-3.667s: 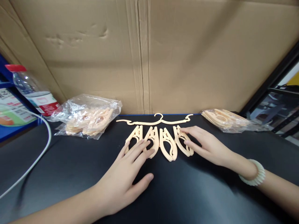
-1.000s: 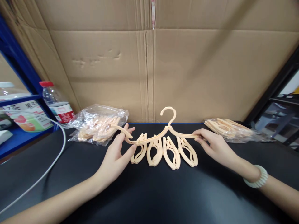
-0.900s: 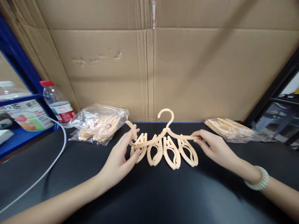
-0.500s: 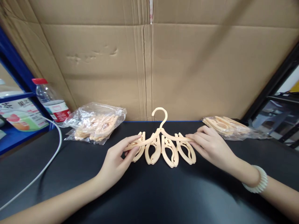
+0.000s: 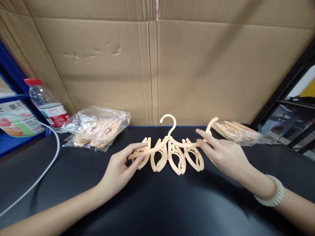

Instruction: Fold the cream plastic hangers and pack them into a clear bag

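Observation:
A cream folding clothes hanger point(image 5: 171, 129) is held above the black table, its hook pointing up and its two arms spread. My left hand point(image 5: 123, 164) pinches the left arm's end between thumb and fingers. At the right arm, my right hand point(image 5: 223, 155) has its fingers around the hinged end, partly hiding it; the index finger stretches out. A curved end piece point(image 5: 212, 124) of that arm sticks up behind these fingers. Several folded cream hangers point(image 5: 177, 160) lie in a row just below, the leftmost partly covered by my left hand.
Behind on the left is a clear plastic bag point(image 5: 98, 127) of folded hangers; another bag point(image 5: 236, 131) lies back right. A red-capped bottle point(image 5: 50, 105) stands by a blue shelf point(image 5: 14, 98). A white cable point(image 5: 49, 170) crosses the left side. Cardboard point(image 5: 110, 65) walls the back.
The right arm's end piece has swung upward and now shows above my right hand, whose index finger has lifted and straightened. My left hand keeps its pinch. The view has shifted slightly.

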{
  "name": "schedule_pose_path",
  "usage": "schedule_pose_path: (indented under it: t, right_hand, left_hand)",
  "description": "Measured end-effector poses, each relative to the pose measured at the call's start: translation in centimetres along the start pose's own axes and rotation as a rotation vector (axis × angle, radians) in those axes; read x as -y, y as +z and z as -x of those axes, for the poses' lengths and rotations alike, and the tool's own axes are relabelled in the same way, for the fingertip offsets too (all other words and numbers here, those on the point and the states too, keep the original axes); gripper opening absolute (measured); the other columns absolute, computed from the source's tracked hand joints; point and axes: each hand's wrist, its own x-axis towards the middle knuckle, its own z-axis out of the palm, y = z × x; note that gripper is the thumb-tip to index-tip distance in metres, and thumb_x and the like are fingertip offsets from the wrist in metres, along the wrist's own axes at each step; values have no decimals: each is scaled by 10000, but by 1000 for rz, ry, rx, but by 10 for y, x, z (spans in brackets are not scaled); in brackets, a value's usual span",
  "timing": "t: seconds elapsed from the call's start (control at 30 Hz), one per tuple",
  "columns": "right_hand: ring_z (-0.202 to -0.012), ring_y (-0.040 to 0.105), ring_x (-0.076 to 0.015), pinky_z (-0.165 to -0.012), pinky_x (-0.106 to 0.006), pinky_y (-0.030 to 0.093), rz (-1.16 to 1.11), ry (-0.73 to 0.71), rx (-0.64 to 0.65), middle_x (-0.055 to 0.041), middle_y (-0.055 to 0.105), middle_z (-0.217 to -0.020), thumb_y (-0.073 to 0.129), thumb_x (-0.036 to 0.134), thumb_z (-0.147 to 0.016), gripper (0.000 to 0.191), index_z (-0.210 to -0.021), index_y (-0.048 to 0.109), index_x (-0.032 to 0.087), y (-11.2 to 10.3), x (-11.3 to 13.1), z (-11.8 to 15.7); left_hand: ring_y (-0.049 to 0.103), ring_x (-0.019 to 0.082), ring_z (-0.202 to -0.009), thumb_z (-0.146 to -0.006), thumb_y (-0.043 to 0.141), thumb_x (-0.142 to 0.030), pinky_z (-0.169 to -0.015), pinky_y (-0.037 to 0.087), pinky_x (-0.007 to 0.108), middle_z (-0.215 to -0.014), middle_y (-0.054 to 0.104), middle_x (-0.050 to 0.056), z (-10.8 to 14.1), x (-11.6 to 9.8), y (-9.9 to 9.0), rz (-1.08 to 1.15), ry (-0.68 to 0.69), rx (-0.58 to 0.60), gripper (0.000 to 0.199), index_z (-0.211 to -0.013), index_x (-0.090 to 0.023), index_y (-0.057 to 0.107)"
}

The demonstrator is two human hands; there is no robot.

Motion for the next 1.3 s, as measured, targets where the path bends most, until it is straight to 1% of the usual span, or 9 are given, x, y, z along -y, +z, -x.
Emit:
schedule_pose_path:
  t: [0.13, 0.27, 0.37, 0.5, 0.63, 0.8, 0.97, 1.17, 1.3]
  right_hand:
    - [-745, 682, -220, -524, -325, 522, -80, -15, -62, -199, 506, -1392, 363, -11, -908, 355, -1106, 636, 102, -2, 4, 0]
    - [-868, 682, -228, -635, -343, 570, -328, 64, -84, -216, 410, -1458, 390, 9, -929, 429, -1330, 492, 122, 3, 8, 5]
    - [-1037, 640, -232, -827, -356, 565, -601, 170, -54, -155, 530, -1357, 427, 94, -963, 424, -1382, 435, 157, 7, 10, 7]
    - [-999, 637, -201, -858, -332, 548, -853, 235, -39, -84, 650, -1125, 462, 148, -963, 331, -1288, 516, 190, 12, 7, 5]
    - [-974, 613, -192, -850, -334, 524, -1006, 260, 0, -75, 631, -1098, 461, 170, -966, 278, -1224, 559, 207, 12, 2, 1]
    - [-987, 578, -206, -846, -354, 489, -1312, 282, 101, -74, 590, -1112, 475, 241, -978, 289, -1245, 583, 252, 4, -5, -2]
    - [-979, 565, -208, -816, -339, 467, -1582, 340, 208, -66, 570, -1101, 513, 286, -968, 290, -1240, 610, 268, 1, -8, 0]
    - [-923, 571, -168, -802, -292, 467, -1662, 414, 213, -34, 586, -1029, 570, 279, -945, 186, -1120, 627, 253, 0, -7, 1]
    - [-868, 601, -148, -746, -269, 514, -1864, 548, 143, -18, 596, -1000, 664, 257, -889, 261, -1105, 518, 261, -2, 5, -3]
  left_hand:
    - [673, 197, -961, -909, 554, -326, -838, 526, 281, -1106, 699, 32, -1, 0, 1, 12, 10, 4, 256, -1140, -242, 627]
    - [676, 188, -917, -904, 560, -311, -829, 523, 274, -1077, 704, 29, -1, -1, 1, -14, 21, -1, 244, -1124, -234, 631]
    - [672, 186, -924, -910, 554, -301, -821, 519, 268, -1082, 701, 32, 0, 0, 1, -1, 23, 2, 243, -1132, -232, 623]
    - [669, 183, -921, -913, 552, -299, -806, 515, 263, -1085, 695, 38, 1, 0, 2, 42, 10, 19, 244, -1137, -229, 619]
    - [664, 187, -897, -890, 595, -344, -773, 519, 261, -1058, 688, 43, -1, -5, 1, 130, -66, 17, 263, -1123, -227, 625]
    - [654, 155, -716, -795, 708, -425, -603, 514, 203, -846, 699, 15, -4, -25, -5, 374, -315, -31, 388, -1107, -216, 612]
    - [652, 137, -706, -713, 799, -393, -637, 521, 187, -761, 699, -5, -3, -37, -7, 564, -437, -102, 494, -1129, -216, 599]
    - [603, 99, -705, -716, 812, -306, -655, 507, 164, -762, 654, -34, -6, -36, -7, 714, -427, -137, 429, -1084, -213, 613]
    - [561, 95, -674, -752, 778, -311, -611, 488, 170, -770, 637, -12, -6, -39, -4, 727, -443, -21, 268, -937, -174, 640]
